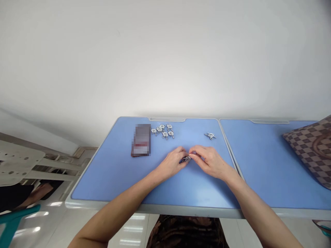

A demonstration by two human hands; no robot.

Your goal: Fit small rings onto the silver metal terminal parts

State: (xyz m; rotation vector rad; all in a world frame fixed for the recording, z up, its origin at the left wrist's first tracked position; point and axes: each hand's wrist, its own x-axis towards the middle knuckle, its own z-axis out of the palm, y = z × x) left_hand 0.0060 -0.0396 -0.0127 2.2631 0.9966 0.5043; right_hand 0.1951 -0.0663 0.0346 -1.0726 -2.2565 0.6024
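Blue tabletop (113,175): hands (173,161) (211,161) hold metal fitting (187,158); phone (141,137) illegible.

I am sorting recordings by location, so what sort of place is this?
Probably a classroom or similar indoor room: two blue-topped desks stand side by side by a plain wall, above a glossy floor.

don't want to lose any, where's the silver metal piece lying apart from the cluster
In the head view, the lone silver metal piece lies right of centre on the blue tabletop, beyond the right hand, near the pale table seam.
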